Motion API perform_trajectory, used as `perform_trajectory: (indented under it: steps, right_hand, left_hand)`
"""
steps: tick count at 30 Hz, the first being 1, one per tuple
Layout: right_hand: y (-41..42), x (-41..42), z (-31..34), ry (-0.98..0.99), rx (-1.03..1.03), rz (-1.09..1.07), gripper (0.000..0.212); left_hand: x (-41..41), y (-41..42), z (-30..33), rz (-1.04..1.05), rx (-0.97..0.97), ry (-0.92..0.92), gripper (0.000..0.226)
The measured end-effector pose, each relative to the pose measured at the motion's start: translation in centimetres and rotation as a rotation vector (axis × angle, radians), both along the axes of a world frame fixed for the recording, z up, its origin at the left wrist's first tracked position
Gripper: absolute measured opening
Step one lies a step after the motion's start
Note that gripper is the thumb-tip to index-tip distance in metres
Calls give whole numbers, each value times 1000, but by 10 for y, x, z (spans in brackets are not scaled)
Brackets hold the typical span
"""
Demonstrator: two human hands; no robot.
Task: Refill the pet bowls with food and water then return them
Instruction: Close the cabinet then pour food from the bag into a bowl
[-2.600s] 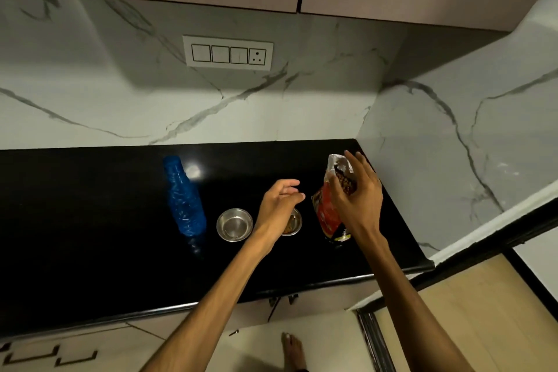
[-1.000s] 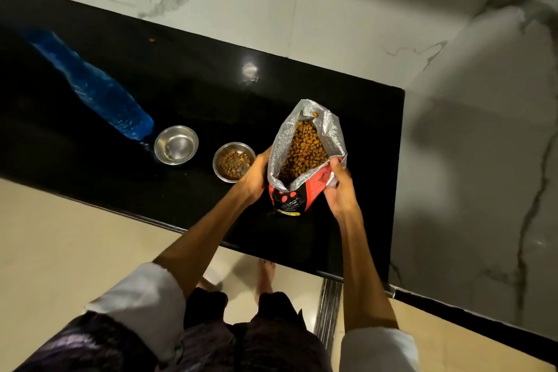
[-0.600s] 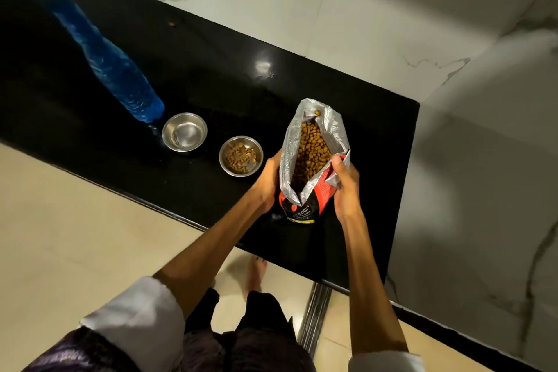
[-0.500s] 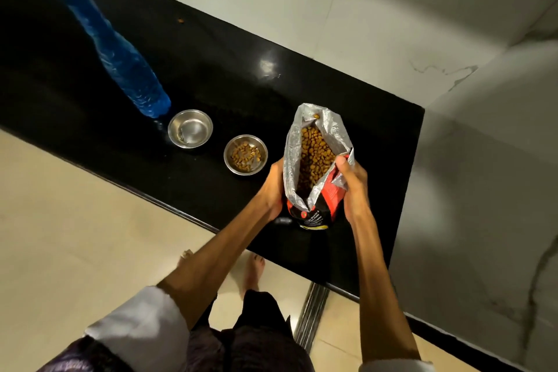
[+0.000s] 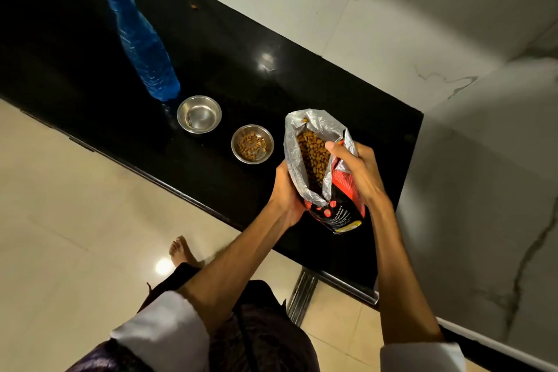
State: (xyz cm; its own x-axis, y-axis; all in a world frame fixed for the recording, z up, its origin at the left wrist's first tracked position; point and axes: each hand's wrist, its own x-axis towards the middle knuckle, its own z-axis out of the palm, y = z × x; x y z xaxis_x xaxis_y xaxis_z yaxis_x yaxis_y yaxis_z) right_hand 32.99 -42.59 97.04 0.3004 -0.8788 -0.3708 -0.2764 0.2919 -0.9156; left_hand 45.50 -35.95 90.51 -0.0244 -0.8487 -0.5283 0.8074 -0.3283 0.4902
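Observation:
Two small steel bowls stand on the black counter [image 5: 90, 63]. The left bowl [image 5: 199, 114] has no kibble in it. The right bowl [image 5: 252, 144] holds some brown kibble. Just right of it is an open red and black pet food bag [image 5: 335, 208] with a silver lining, full of kibble. My left hand [image 5: 285, 193] holds the bag's left side. My right hand [image 5: 357, 172] grips the bag's right upper edge, with the thumb over the opening. A blue water bottle [image 5: 137, 36] stands behind the left bowl.
White marble walls close the counter's back and right end. A stray kibble [image 5: 194, 6] lies near the back wall. The counter's front edge runs diagonally above a beige tiled floor, where a bare foot [image 5: 181, 251] shows.
The view shifted left, so the bowls and bag sit further right in frame. My right hand slid up the bag's right edge toward its opening; the bag tilted slightly. Bowls and bottle stayed put.

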Motion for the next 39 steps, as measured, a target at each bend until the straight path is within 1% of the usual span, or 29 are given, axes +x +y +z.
perform_trajectory:
  steps: [3, 10, 13, 15, 18, 20, 24, 28, 34, 39]
  right_hand:
    - [2, 4, -2, 55, -22, 31, 24]
    - [10, 15, -6, 177, -58, 88, 22]
    - [8, 24, -6, 267, -91, 153, 31]
    - [6, 28, -7, 303, -98, 181, 32]
    - [1, 34, -8, 357, -99, 202, 40]
    - [-1, 38, -8, 402, -98, 217, 45]
    - [-5, 48, -5, 516, -123, 267, 45]
    - [-7, 56, -3, 582, -126, 280, 51]
    - [-8, 62, -3, 661, -166, 289, 46]
    - [-10, 66, -2, 705, -171, 337, 55]
  left_hand:
    - [1, 5, -7, 32, -5, 72, 64]
    - [2, 15, -16, 66, 45, 158, 67]
    - [5, 17, -15, 84, 51, 206, 61]
    - [7, 17, -15, 110, 50, 238, 60]
    - [8, 18, -16, 121, 50, 257, 69]
    - [9, 18, -17, 110, 47, 285, 71]
    - [10, 17, -19, 128, 69, 354, 61]
    - [11, 16, -17, 116, 123, 390, 67]
    - [13, 16, -11, 101, 189, 386, 77]
    - [12, 16, -9, 99, 223, 417, 83]
